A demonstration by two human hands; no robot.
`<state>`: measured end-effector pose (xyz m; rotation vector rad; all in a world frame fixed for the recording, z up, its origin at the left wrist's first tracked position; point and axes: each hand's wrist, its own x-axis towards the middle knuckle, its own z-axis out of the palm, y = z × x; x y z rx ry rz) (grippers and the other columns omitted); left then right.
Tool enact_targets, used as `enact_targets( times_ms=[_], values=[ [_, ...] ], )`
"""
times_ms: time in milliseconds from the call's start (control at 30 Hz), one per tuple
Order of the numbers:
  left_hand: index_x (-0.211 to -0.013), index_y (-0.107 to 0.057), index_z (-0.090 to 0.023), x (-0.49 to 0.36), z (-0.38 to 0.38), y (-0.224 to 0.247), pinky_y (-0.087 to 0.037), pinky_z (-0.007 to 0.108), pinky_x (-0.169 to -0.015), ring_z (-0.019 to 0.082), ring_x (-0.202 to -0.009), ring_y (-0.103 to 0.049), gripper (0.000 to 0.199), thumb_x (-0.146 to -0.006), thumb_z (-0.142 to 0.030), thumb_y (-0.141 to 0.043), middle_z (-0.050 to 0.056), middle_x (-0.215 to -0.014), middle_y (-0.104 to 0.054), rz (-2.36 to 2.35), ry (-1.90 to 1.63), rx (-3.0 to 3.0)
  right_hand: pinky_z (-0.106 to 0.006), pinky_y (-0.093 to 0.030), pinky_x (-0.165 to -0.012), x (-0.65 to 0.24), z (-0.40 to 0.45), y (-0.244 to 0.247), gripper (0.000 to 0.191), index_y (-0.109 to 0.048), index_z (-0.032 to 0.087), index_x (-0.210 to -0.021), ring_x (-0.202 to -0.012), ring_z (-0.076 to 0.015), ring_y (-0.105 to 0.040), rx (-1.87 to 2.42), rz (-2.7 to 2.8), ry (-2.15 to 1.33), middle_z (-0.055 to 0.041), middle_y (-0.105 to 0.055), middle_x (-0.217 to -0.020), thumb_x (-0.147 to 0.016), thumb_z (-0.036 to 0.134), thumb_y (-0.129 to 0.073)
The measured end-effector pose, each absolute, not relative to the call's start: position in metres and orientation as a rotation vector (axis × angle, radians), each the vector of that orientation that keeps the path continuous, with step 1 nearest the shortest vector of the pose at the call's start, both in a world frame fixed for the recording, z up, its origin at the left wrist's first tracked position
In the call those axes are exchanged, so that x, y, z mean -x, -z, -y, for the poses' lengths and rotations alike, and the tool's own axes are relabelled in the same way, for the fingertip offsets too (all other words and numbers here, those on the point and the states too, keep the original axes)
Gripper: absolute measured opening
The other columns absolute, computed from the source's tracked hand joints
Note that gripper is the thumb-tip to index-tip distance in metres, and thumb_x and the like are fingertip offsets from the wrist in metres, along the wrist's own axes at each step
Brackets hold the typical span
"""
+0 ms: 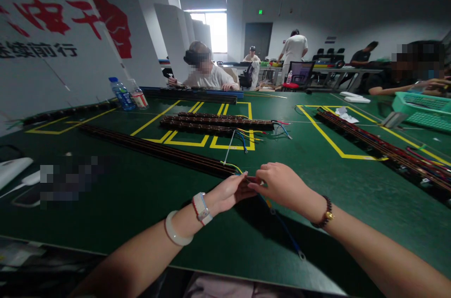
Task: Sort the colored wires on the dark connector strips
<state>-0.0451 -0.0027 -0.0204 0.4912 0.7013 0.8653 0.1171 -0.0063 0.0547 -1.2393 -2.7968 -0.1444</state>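
Note:
A long dark bundle with copper-coloured lines (155,151) lies slantwise across the green table, its wire end at my hands. My left hand (229,192) is closed around the wires at that end, palm turned inward. From the right, my right hand (283,187) pinches a dark reddish wire (251,179) close to my left fingers. A yellow-green wire (232,165) arches out of the bundle by my left fingertips. Below my hands a blue wire (287,232) hangs toward the table's front edge and ends in a ring terminal (301,255). My fingers hide part of the wires.
Several shorter bundles (214,124) with coloured wire ends lie within yellow tape outlines. A white cable tie (229,146) stands near them. Another long bundle (380,147) is at right, beside a green basket (423,112). Bottles (122,93) stand back left. A person (211,72) sits opposite.

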Motion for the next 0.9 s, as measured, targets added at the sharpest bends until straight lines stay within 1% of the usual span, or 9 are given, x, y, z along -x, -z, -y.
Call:
enact_targets(
  times_ms=[67, 133, 200, 300, 433, 600, 700, 800, 900],
  values=[
    [-0.081, -0.064, -0.008, 0.046, 0.002, 0.024, -0.050, 0.030, -0.078, 0.014, -0.068, -0.065, 0.024, -0.092, -0.024, -0.050, 0.009, -0.076, -0.069, -0.696, -0.862, -0.543, -0.029, -0.040, -0.065, -0.116, 0.009, -0.049, 0.027, -0.068, 0.016, -0.087, -0.073, -0.0199, -0.063, 1.273, 2.848, 0.125, -0.0102, -0.068, -0.080, -0.085, 0.041, -0.059],
    [-0.083, -0.064, -0.007, 0.046, 0.002, 0.025, -0.051, 0.031, -0.079, 0.016, -0.070, -0.066, 0.028, -0.092, -0.029, -0.049, 0.011, -0.076, -0.069, -0.684, -0.840, -0.568, -0.028, -0.041, -0.064, -0.116, 0.011, -0.043, 0.021, -0.067, 0.015, -0.095, -0.074, -0.0204, -0.065, 1.310, 2.886, 0.101, -0.0114, -0.069, -0.083, -0.085, 0.031, -0.059],
    [-0.083, -0.064, -0.007, 0.046, 0.002, 0.024, -0.050, 0.033, -0.082, 0.017, -0.073, -0.067, 0.032, -0.093, -0.033, -0.047, 0.012, -0.077, -0.069, -0.686, -0.812, -0.572, -0.027, -0.041, -0.060, -0.118, 0.008, -0.043, 0.016, -0.067, 0.016, -0.091, -0.072, -0.0194, -0.065, 1.377, 2.882, 0.047, -0.0104, -0.069, -0.081, -0.085, 0.026, -0.056],
    [-0.086, -0.064, -0.007, 0.046, 0.005, 0.017, -0.049, 0.035, -0.086, 0.018, -0.077, -0.067, 0.038, -0.094, -0.038, -0.044, 0.014, -0.083, -0.070, -0.708, -0.785, -0.578, -0.025, -0.036, -0.054, -0.128, -0.003, -0.052, 0.017, -0.066, 0.018, -0.081, -0.069, -0.0186, -0.064, 1.505, 2.769, -0.016, -0.0072, -0.068, -0.075, -0.086, 0.030, -0.054],
    [-0.087, -0.063, -0.006, 0.045, 0.007, 0.010, -0.048, 0.037, -0.088, 0.021, -0.084, -0.068, 0.040, -0.093, -0.040, -0.044, 0.017, -0.089, -0.070, -0.750, -0.782, -0.599, -0.025, -0.034, -0.056, -0.142, -0.028, -0.056, 0.017, -0.065, 0.020, -0.083, -0.072, -0.0181, -0.063, 1.553, 2.557, -0.012, -0.0055, -0.069, -0.079, -0.086, 0.034, -0.056],
    [-0.083, -0.062, -0.006, 0.045, 0.007, 0.013, -0.049, 0.038, -0.087, 0.021, -0.076, -0.068, 0.037, -0.095, -0.034, -0.040, 0.014, -0.080, -0.069, -0.770, -0.785, -0.612, -0.024, -0.032, -0.054, -0.144, -0.053, -0.025, 0.017, -0.064, 0.019, -0.082, -0.068, -0.0159, -0.061, 1.627, 2.538, -0.167, -0.0050, -0.069, -0.077, -0.086, 0.033, -0.057],
    [-0.083, -0.061, -0.006, 0.046, 0.006, 0.015, -0.049, 0.039, -0.086, 0.021, -0.074, -0.068, 0.036, -0.095, -0.033, -0.040, 0.013, -0.076, -0.068, -0.772, -0.782, -0.609, -0.024, -0.032, -0.054, -0.142, -0.058, -0.011, 0.016, -0.064, 0.020, -0.085, -0.068, -0.0166, -0.061, 1.659, 2.569, -0.146, -0.0054, -0.068, -0.077, -0.087, 0.033, -0.056],
    [-0.082, -0.061, -0.006, 0.046, 0.006, 0.016, -0.048, 0.040, -0.088, 0.021, -0.075, -0.068, 0.035, -0.095, -0.032, -0.042, 0.014, -0.078, -0.068, -0.767, -0.783, -0.624, -0.025, -0.033, -0.056, -0.145, -0.057, -0.015, 0.020, -0.066, 0.020, -0.083, -0.069, -0.0171, -0.061, 1.621, 2.602, -0.092, -0.0057, -0.067, -0.077, -0.087, 0.037, -0.057],
    [-0.085, -0.061, -0.006, 0.046, 0.006, 0.015, -0.048, 0.040, -0.088, 0.021, -0.079, -0.069, 0.032, -0.093, -0.033, -0.045, 0.017, -0.085, -0.069, -0.765, -0.777, -0.660, -0.025, -0.038, -0.063, -0.148, -0.052, -0.031, 0.025, -0.068, 0.020, -0.085, -0.076, -0.0168, -0.061, 1.437, 2.573, -0.099, -0.0062, -0.067, -0.084, -0.085, 0.043, -0.058]
  ],
)
